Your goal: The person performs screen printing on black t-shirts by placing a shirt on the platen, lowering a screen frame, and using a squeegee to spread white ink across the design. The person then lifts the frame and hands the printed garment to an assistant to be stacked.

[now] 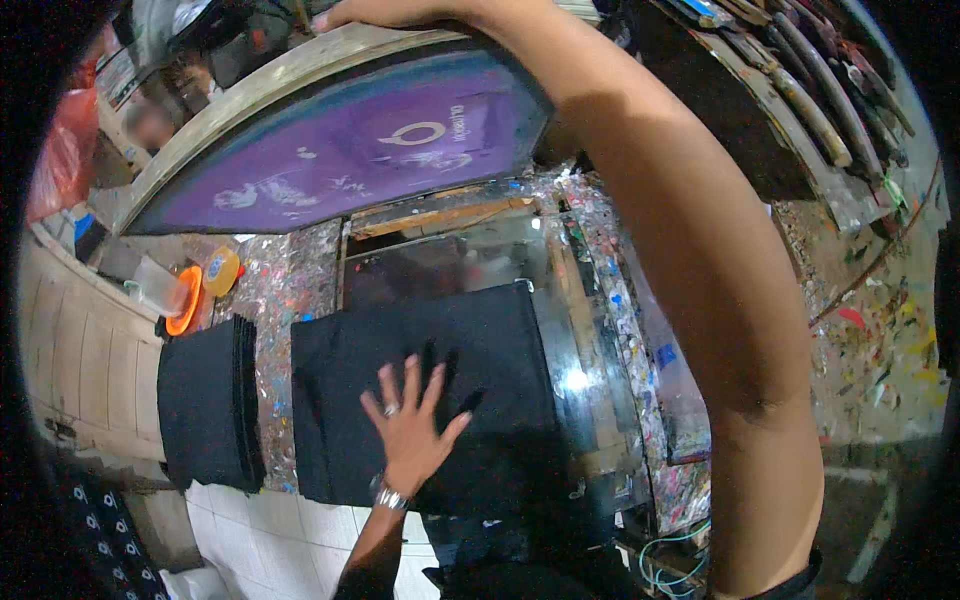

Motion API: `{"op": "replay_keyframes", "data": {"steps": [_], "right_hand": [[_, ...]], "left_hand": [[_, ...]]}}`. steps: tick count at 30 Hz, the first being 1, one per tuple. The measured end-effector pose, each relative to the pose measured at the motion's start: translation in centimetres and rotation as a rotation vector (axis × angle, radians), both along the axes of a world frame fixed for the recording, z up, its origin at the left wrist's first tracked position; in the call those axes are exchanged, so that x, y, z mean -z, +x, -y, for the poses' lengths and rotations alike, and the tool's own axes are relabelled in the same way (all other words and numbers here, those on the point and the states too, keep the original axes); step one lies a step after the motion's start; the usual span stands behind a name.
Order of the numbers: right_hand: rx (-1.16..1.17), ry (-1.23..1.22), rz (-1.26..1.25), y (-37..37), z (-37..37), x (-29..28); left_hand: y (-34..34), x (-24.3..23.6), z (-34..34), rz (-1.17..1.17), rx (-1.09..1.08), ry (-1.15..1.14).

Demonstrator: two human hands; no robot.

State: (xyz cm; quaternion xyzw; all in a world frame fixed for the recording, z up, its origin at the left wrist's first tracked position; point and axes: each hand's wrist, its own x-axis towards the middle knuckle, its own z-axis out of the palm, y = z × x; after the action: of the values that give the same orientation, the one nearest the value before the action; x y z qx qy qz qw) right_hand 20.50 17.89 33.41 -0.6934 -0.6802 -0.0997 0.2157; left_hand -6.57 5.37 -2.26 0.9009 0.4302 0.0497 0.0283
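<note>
A folded black cloth piece (480, 370) lies flat over the glass top (480, 255) of a paint-spattered table. My left hand (412, 430), with a ring and a metal bracelet, rests on it with fingers spread. Beyond it, a screen printing frame (340, 160) with purple mesh and a pale logo stands tilted up. My right arm reaches across to the frame's raised upper edge, where my right hand (400, 12) grips the wood. That hand is partly cut off by the picture's top.
To the left sits a stack of black cloth pieces (205, 405). Behind it are an orange dish (185, 300), a yellow tub (222, 270) and a clear plastic container (160, 288). Several worn long-handled tools (810, 110) lie at the far right. Thin cables (665, 565) hang near the front.
</note>
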Motion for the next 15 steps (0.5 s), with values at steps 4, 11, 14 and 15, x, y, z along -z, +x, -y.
{"op": "replay_keyframes", "data": {"steps": [4, 11, 14, 15], "right_hand": [[-0.050, 0.002, -0.026, 1.0, -1.9, 0.3], [-0.091, 0.113, -0.009, 0.3, -0.1, 0.4], [-0.028, 0.072, 0.012, 0.4, 0.3, 0.1], [0.006, 0.047, 0.004, -0.1, 0.6, 0.4]], "left_hand": [[-3.5, 3.2, 1.3, 0.006, -0.092, -0.012], [-3.7, 3.2, 3.7, 0.014, -0.157, -0.037], [-3.5, 2.9, 3.6, 0.029, -0.125, -0.021], [-3.8, 3.2, 3.5, 0.032, -0.113, -0.015]]}}
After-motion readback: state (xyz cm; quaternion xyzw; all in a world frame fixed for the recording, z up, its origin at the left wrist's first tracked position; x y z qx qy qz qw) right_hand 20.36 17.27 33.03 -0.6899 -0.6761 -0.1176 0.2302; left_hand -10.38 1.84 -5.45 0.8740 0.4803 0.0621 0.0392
